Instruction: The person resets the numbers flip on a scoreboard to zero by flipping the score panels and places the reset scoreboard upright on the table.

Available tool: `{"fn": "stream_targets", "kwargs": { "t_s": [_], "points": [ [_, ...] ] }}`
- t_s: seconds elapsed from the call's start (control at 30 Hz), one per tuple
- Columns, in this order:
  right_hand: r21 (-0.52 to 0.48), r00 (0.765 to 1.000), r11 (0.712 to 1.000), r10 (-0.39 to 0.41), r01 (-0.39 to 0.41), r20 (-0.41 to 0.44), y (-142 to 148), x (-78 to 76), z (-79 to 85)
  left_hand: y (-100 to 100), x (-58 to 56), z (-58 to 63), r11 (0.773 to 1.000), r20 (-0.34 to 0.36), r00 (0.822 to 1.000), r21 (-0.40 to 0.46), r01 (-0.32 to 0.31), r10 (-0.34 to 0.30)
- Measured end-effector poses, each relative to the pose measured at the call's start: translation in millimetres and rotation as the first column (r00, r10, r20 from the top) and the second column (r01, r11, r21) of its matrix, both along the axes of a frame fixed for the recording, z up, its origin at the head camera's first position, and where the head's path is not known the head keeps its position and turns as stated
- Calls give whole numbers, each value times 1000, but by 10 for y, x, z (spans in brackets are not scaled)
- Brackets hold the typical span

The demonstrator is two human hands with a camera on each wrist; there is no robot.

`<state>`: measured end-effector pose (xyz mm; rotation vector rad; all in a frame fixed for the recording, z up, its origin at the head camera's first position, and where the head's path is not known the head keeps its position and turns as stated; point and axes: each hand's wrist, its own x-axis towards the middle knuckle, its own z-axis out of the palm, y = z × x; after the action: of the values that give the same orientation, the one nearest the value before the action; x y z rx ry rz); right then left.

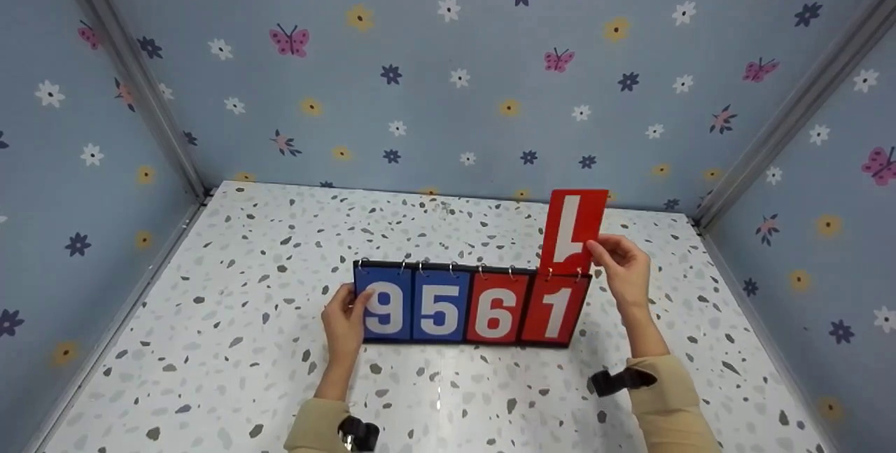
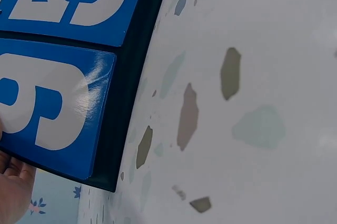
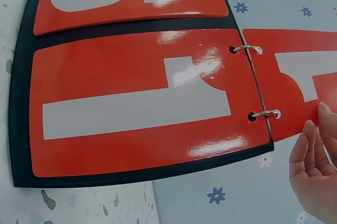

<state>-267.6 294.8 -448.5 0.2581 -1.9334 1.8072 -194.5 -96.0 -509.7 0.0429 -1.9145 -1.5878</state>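
Observation:
A flip scoreboard (image 1: 411,306) with a black backing stands tilted on the table, its number cards reading 9, 5, 6, 1. The two left cards are blue and the two right ones red. My left hand (image 1: 343,327) grips the board's left end, thumb on the front beside the blue 9 card (image 2: 100,113). With thumb and fingers, my right hand (image 1: 628,276) pinches the side edge of a raised red card (image 1: 572,229). That card stands up above the top edge on its rings, showing an upside-down 1. Below it hangs the red 1 card (image 3: 105,81).
The speckled white table (image 1: 231,313) spreads around the board. Behind it rises a blue wall (image 1: 434,117) patterned with flowers and butterflies, with side panels at left and right. Metal rings (image 3: 266,114) join the cards to the board's top edge. Black straps circle both sleeves.

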Motion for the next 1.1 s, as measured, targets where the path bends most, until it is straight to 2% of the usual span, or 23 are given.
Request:
{"fn": "stream_targets", "kwargs": {
  "t_s": [0.07, 0.13, 0.17, 0.2, 0.23, 0.27, 0.3, 0.37, 0.43, 0.5, 0.63, 0.67, 0.8, 0.83, 0.87, 0.9, 1.0, 1.03, 1.1],
  "points": [
    [-26, 999, 999, 39, -40, -27, 140, -211, -241, -2, 1, 3, 1000, 8, 1000, -3, -2, 2],
    [-59, 998, 996, 69, -68, 2, 276, -365, -390, -4, -1, -3, 1000, 11, 1000, 0, -2, 2],
    [-52, 998, 996, 67, -66, 9, 384, -503, -559, -5, -4, -11, 1000, 10, 1000, -3, -3, 4],
    [-16, 999, 999, 28, -28, 24, 504, -667, -756, -7, -6, -15, 1000, 8, 1000, -8, -5, 5],
    [28, 999, 999, -22, 21, 48, 521, -685, -771, -15, -25, -50, 1000, 3, 1000, -4, -4, 4],
    [72, 995, 996, -63, 58, 75, 595, -782, -895, -23, -45, -88, 1000, -1, 1000, 2, -2, 2],
    [122, 991, 989, -98, 87, 88, 663, -866, -1012, -31, -66, -128, 1000, -3, 1000, 5, 0, 0],
    [214, 985, 966, -163, 146, 62, 815, -1081, -1357, -50, -108, -207, 1000, -2, 1000, 10, 2, -2],
    [261, 980, 951, -189, 169, 57, 865, -1119, -1468, -67, -150, -289, 999, 6, 1000, 31, 7, -7],
    [284, 980, 943, -191, 171, 46, 883, -1099, -1515, -75, -159, -311, 1000, 18, 1000, 30, 5, -6],
    [284, 985, 949, -163, 138, 65, 867, -954, -1468, -81, -160, -322, 1000, 28, 1000, 23, 5, -6],
    [256, 990, 962, -121, 99, 70, 757, -775, -1272, -82, -161, -321, 1000, 28, 1000, 20, 5, -6],
    [234, 996, 971, -60, 44, 61, 715, -607, -1189, -81, -164, -318, 1000, 26, 1000, 12, 3, -4],
    [196, 998, 981, -21, 10, 53, 702, -566, -1176, -80, -165, -318, 1000, 26, 1000, 8, 2, -2],
    [195, 999, 981, -16, 8, 40, 656, -489, -1109, -78, -165, -316, 1000, 26, 1000, 7, 1, -1],
    [211, 997, 977, -54, 43, 47, 665, -503, -1142, -76, -163, -314, 1000, 22, 1000, 6, -1, 1],
    [193, 993, 977, -106, 94, 55, 303, -72, -605, -58, -117, -235, 1000, 13, 1000, 6, 1, -1],
    [174, 994, 980, -107, 99, 34, 281, -30, -583, -47, -94, -189, 1000, 11, 1000, 8, 2, -2],
    [178, 984, 971, -172, 163, 39, 36, 243, -236, -26, -44, -95, 1000, 6, 1000, 9, 4, -4]
  ]
}}
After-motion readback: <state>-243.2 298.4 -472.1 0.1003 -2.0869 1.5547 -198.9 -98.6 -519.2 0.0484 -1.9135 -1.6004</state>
